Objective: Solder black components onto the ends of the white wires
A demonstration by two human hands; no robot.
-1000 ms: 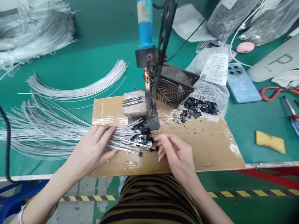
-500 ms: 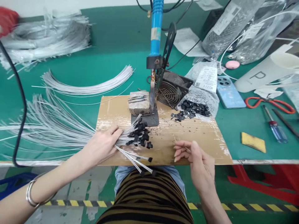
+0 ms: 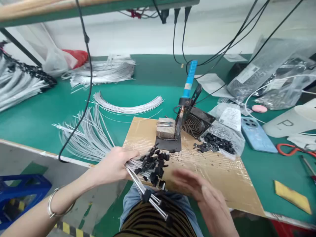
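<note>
My left hand (image 3: 117,166) is closed round a bundle of thin white wires (image 3: 92,138). Black connectors (image 3: 154,164) cap the wire ends to its right, and a few capped wires hang lower over the cardboard's front edge. My right hand (image 3: 201,192), smeared by motion, is to the right of the connectors, its fingers pointing left over the cardboard sheet (image 3: 222,177); whether it holds anything is too blurred to tell. Behind the hands, a blue-handled soldering iron (image 3: 189,79) stands tip down beside a grey block (image 3: 166,128).
A curved wire bundle (image 3: 128,107) lies behind on the green table. Loose black connectors (image 3: 217,144) spill from a plastic bag by a small fan (image 3: 195,123). To the right are a phone (image 3: 258,134), scissors (image 3: 287,149) and a yellow pad (image 3: 292,197). A black cable (image 3: 91,75) hangs at left.
The view has tilted up and turned left, showing the shelf and more wire bundles. The held bundle is drawn nearer my body, and my right hand has blurred in motion.
</note>
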